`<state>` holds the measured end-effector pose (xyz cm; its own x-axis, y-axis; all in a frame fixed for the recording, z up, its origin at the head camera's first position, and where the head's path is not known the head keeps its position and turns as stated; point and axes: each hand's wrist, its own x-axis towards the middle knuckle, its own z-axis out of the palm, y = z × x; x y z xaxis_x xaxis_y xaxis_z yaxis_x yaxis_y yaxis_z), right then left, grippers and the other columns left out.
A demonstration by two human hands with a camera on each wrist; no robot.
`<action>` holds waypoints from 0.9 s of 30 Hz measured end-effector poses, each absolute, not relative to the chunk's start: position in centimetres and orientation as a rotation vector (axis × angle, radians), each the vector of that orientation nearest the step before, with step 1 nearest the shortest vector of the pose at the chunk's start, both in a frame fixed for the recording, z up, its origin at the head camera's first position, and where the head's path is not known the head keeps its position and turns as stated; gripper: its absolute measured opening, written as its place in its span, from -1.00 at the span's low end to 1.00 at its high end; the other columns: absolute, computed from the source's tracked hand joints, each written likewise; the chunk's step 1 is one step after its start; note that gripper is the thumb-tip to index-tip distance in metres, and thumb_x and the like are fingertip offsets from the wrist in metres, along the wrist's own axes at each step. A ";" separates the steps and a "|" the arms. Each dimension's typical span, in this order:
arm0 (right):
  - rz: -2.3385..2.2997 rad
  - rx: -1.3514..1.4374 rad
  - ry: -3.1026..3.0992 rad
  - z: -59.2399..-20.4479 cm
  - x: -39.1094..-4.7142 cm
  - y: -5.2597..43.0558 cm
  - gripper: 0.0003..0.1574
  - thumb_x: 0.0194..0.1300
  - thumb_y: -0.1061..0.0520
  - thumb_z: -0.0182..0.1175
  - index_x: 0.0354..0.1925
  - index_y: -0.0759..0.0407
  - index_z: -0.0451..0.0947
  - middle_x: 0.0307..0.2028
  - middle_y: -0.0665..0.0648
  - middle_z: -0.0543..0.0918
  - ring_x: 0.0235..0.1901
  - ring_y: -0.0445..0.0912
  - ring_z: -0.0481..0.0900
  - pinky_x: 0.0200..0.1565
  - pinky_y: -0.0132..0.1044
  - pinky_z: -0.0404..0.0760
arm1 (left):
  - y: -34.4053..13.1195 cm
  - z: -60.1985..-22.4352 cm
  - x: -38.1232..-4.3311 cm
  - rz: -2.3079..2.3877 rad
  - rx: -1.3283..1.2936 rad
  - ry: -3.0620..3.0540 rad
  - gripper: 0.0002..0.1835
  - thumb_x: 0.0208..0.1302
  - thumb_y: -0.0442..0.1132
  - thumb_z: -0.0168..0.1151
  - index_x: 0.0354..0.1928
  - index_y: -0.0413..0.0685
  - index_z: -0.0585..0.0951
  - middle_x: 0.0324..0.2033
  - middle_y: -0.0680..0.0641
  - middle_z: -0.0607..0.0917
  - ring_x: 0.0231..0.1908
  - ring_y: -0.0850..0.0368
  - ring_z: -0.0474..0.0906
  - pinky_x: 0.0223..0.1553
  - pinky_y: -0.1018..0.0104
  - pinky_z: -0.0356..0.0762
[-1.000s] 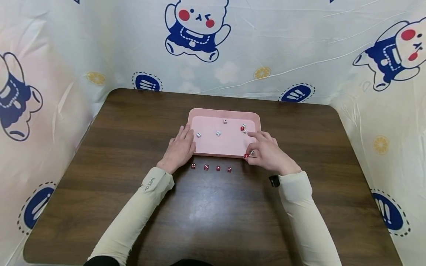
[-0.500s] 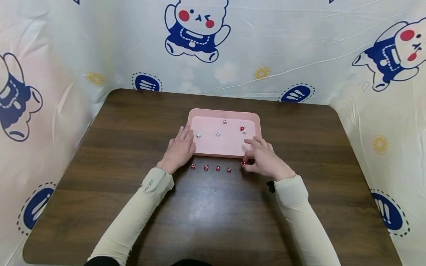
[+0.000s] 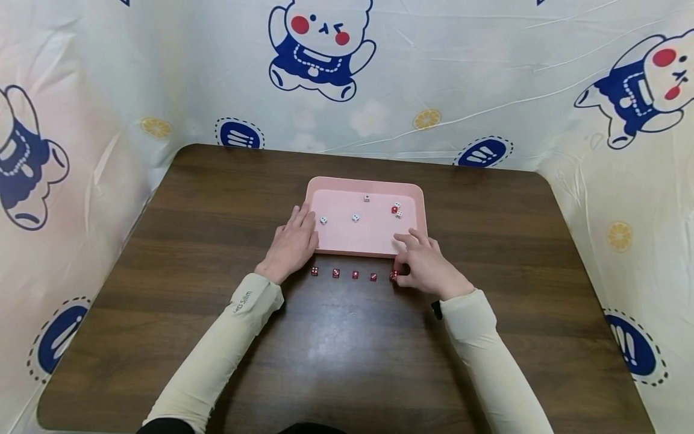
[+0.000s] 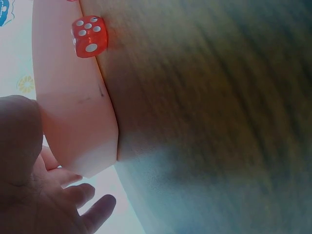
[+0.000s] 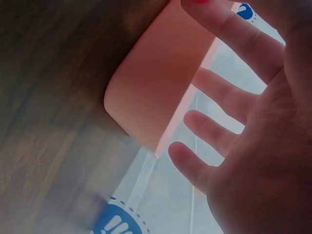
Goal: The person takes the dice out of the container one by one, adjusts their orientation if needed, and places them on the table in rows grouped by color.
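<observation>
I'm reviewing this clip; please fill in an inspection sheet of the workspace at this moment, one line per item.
Surface: dark wood-grain table.
Job's things: pink tray with five white dice and one red die visible inside; four red dice in a row along its near side.
Clutter: nothing seen.
Grippers: bare hands; left hand at the tray's left end, fingers extended; right hand pinches another red die by the row's right end; whether that die touches the table, cannot tell.
Cables: nothing seen.
Surroundings: pale sheet with printed cartoon figures behind and at both sides.
</observation>
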<state>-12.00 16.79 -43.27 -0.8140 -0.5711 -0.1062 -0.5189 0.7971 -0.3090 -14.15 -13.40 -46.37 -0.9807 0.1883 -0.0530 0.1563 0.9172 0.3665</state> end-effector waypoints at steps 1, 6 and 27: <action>-0.389 -0.856 2.790 -43.3 -12.0 16.7 -0.86 0.06 0.02 0.41 -0.54 -0.08 0.63 0.35 0.25 0.36 0.42 0.32 0.06 0.28 0.34 0.12 | -13.4 -46.4 -14.1 0.561 0.268 2.989 -0.43 0.46 -0.09 -0.19 0.42 -0.20 0.21 0.52 -0.16 0.00 0.52 -0.11 -0.13 0.29 -0.26 0.20; -0.336 -0.872 2.787 -43.5 -11.8 16.5 -0.86 0.08 0.01 0.40 -0.52 -0.07 0.62 0.36 0.25 0.35 0.42 0.32 0.06 0.29 0.35 0.11 | -13.4 -46.4 -14.1 0.560 0.261 2.977 -0.42 0.47 -0.08 -0.19 0.43 -0.18 0.19 0.53 -0.14 -0.02 0.52 -0.10 -0.15 0.30 -0.26 0.18; -0.311 -0.895 2.791 -44.5 -11.8 16.5 -0.85 0.02 0.02 0.43 -0.50 0.00 0.64 0.32 0.24 0.39 0.40 0.32 0.09 0.25 0.36 0.15 | -13.4 -46.3 -14.1 0.570 0.257 2.980 -0.43 0.47 -0.09 -0.17 0.43 -0.18 0.20 0.53 -0.13 -0.02 0.52 -0.09 -0.13 0.30 -0.24 0.19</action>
